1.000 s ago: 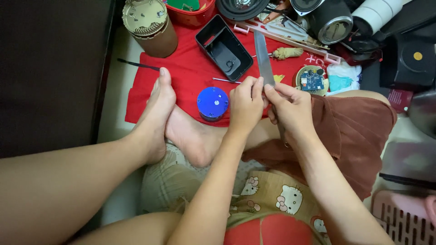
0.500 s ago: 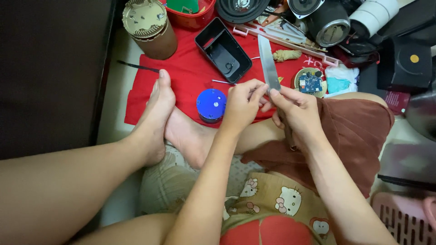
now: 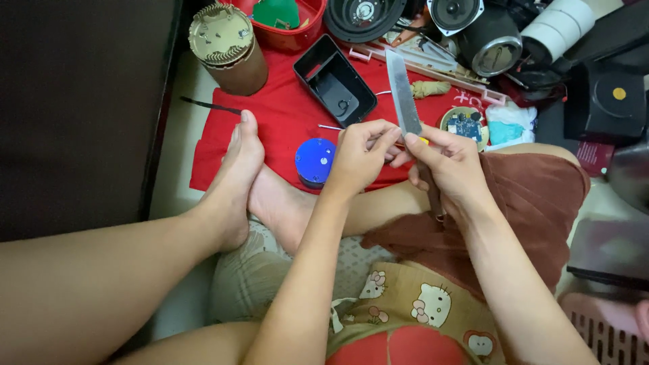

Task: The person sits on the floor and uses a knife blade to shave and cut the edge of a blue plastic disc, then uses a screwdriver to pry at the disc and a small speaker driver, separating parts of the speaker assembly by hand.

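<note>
My right hand (image 3: pixel 451 169) grips a knife by its dark handle (image 3: pixel 436 201), with the long grey blade (image 3: pixel 403 94) pointing up and away from me. My left hand (image 3: pixel 362 157) is closed around a small item right beside the blade's base, where a bit of yellow (image 3: pixel 422 140) shows. What that item is stays hidden by my fingers. Both hands hover over my crossed legs, just above a blue round cap (image 3: pixel 314 161) on the red cloth (image 3: pixel 270 115).
On the cloth lie a black tray (image 3: pixel 334 80), a brown cylinder with a round top (image 3: pixel 226 47), a thin black tool (image 3: pixel 209 106) and a round circuit board (image 3: pixel 463 124). Speakers (image 3: pixel 362 17), a red bowl (image 3: pixel 291 34) and a white roll (image 3: pixel 561 27) crowd the far side. A pink basket (image 3: pixel 608 331) sits at lower right.
Both hands and the knife have shifted slightly to the right in view. The grip on the knife and on the small item looks the same.
</note>
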